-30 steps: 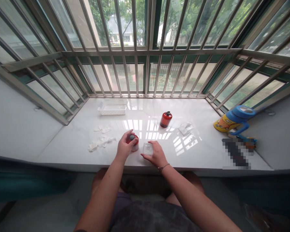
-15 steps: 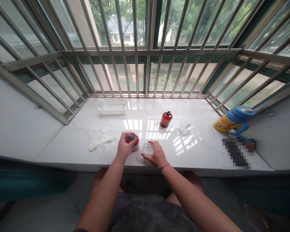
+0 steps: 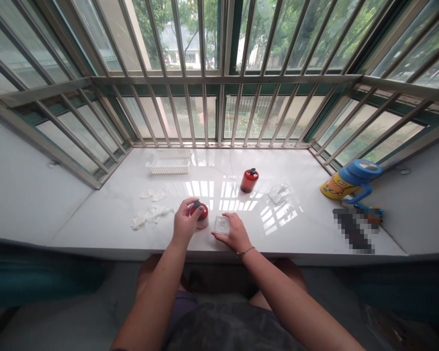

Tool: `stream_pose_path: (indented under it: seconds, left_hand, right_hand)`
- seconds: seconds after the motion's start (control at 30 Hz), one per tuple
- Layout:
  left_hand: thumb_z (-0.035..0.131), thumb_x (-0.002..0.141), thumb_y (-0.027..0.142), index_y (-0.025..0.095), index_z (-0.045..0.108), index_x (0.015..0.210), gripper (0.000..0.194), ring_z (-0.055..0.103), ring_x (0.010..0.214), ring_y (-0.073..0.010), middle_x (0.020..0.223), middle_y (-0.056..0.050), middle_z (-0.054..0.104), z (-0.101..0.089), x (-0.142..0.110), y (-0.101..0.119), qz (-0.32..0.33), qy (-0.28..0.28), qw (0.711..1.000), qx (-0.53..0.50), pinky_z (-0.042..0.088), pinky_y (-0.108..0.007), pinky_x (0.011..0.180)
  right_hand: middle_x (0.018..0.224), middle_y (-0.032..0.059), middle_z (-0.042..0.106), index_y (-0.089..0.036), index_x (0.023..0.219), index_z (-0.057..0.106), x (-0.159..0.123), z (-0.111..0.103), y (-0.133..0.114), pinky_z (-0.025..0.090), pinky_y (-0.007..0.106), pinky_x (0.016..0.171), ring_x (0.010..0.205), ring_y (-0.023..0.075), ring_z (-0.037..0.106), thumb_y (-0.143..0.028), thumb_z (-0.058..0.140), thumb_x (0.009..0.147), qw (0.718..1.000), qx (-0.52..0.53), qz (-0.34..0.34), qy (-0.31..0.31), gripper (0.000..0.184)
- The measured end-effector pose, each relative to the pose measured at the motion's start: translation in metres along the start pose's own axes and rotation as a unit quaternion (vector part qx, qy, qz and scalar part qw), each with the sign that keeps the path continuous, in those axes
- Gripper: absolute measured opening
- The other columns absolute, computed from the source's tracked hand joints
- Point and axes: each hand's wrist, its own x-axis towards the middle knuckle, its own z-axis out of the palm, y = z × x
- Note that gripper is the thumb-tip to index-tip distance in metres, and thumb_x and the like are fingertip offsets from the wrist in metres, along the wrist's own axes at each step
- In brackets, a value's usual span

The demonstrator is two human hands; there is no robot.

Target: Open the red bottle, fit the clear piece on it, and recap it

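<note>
My left hand [image 3: 184, 223] is closed round a red translucent bottle [image 3: 203, 218] with a black top, near the front of the white ledge. Its fingers lie at the black top and the thumb presses on the red shoulder. Just to the right, my right hand [image 3: 238, 234] grips a clear square plastic piece [image 3: 221, 225] by its edges, between thumb and fingers. A small round mark shows in the middle of that piece. The two hands are apart.
Farther back stands a second red bottle [image 3: 249, 181], with crumpled clear plastic [image 3: 279, 194] to its right. Torn white tissue [image 3: 151, 217] and a white basket [image 3: 168, 169] are on the left. A blue-and-yellow flask [image 3: 346, 180] lies at the right, by a blurred dark object [image 3: 353, 231].
My left thumb has slid from the black top down onto the bottle's red shoulder, and the top looks turned. My right hand keeps its hold. The view has shifted slightly.
</note>
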Motion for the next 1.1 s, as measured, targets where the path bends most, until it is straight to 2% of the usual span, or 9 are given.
stream_pose_path:
  seconds: [0.1,0.2,0.33,0.5,0.63,0.8,0.87,1.0,1.1]
  left_hand:
    - [0.077,0.093,0.049,0.025,0.072,0.125,0.040,0.072,0.115,-0.0266,0.129,-0.010,0.074,-0.014,0.003,0.003,0.029,0.062,0.998,-0.005,0.060,-0.041,0.100]
    - [0.071,0.097,0.048,0.027,0.070,0.134,0.043,0.072,0.111,-0.0264,0.127,-0.010,0.075,-0.040,0.009,-0.007,0.049,0.111,0.988,0.095,0.059,-0.043,0.101]
    - [0.066,0.092,0.035,0.027,0.078,0.122,0.033,0.067,0.109,-0.0340,0.119,-0.013,0.075,-0.079,0.012,-0.038,0.098,0.016,0.941,0.324,0.054,-0.054,0.104]
    - [0.065,0.082,0.026,0.028,0.081,0.103,0.026,0.066,0.107,-0.0381,0.106,-0.013,0.076,-0.096,0.006,-0.065,0.104,-0.033,0.930,0.352,0.049,-0.063,0.110]
    - [0.069,0.081,0.029,0.027,0.078,0.114,0.034,0.064,0.121,-0.0400,0.121,-0.013,0.076,-0.089,-0.001,-0.064,0.118,-0.044,0.933,0.337,0.045,-0.064,0.116]
    - [0.065,0.097,0.041,0.026,0.068,0.134,0.039,0.061,0.135,-0.0351,0.139,-0.013,0.069,-0.068,-0.011,-0.037,0.106,0.005,0.960,0.260,0.045,-0.056,0.120]
    - [0.073,0.095,0.046,0.027,0.066,0.138,0.047,0.059,0.140,-0.0340,0.144,-0.012,0.067,-0.056,-0.011,-0.024,0.090,0.018,0.976,0.197,0.044,-0.053,0.123]
    - [0.089,0.082,0.046,0.029,0.064,0.142,0.067,0.056,0.144,-0.0355,0.150,-0.012,0.063,-0.021,-0.004,-0.009,0.055,-0.029,0.985,0.164,0.040,-0.054,0.126]
    - [0.089,0.080,0.044,0.028,0.068,0.132,0.058,0.066,0.128,-0.0330,0.138,-0.010,0.069,0.006,-0.002,-0.008,-0.006,-0.046,0.987,0.153,0.050,-0.051,0.115]
  right_hand:
    - [0.121,0.0137,0.067,-0.021,0.135,0.057,0.000,-0.001,-0.001,0.057,0.052,0.100,0.112,0.0335,0.066,-0.059,0.087,0.078,1.000,0.001,0.001,-0.002,0.075]
    - [0.120,0.0134,0.067,-0.021,0.135,0.057,0.000,-0.001,-0.001,0.058,0.051,0.098,0.111,0.0332,0.067,-0.059,0.086,0.079,1.000,0.001,0.002,-0.002,0.074]
    - [0.121,0.0132,0.067,-0.021,0.135,0.057,-0.001,0.000,0.001,0.057,0.052,0.099,0.112,0.0338,0.066,-0.060,0.085,0.078,1.000,0.002,0.003,0.001,0.074]
    - [0.122,0.0136,0.067,-0.022,0.136,0.058,-0.001,0.001,0.002,0.057,0.053,0.099,0.113,0.0343,0.066,-0.059,0.086,0.078,1.000,0.002,0.002,0.002,0.075]
    - [0.122,0.0137,0.067,-0.022,0.136,0.058,0.000,0.000,0.000,0.057,0.053,0.099,0.113,0.0344,0.066,-0.059,0.087,0.078,1.000,0.003,0.001,0.001,0.075]
    - [0.122,0.0136,0.067,-0.022,0.136,0.058,0.001,-0.002,-0.001,0.057,0.053,0.099,0.112,0.0346,0.067,-0.059,0.087,0.078,1.000,0.005,0.001,0.000,0.075]
    - [0.122,0.0137,0.067,-0.022,0.136,0.057,0.000,-0.002,-0.001,0.057,0.053,0.100,0.113,0.0346,0.067,-0.059,0.087,0.078,1.000,0.006,0.001,-0.001,0.075]
    - [0.123,0.0140,0.067,-0.021,0.137,0.057,-0.001,0.000,0.000,0.056,0.053,0.102,0.115,0.0346,0.066,-0.059,0.087,0.079,1.000,0.005,0.001,-0.002,0.075]
    - [0.123,0.0136,0.067,-0.021,0.136,0.057,-0.001,0.001,0.001,0.056,0.053,0.102,0.114,0.0341,0.066,-0.058,0.088,0.079,1.000,0.003,0.000,-0.003,0.075]
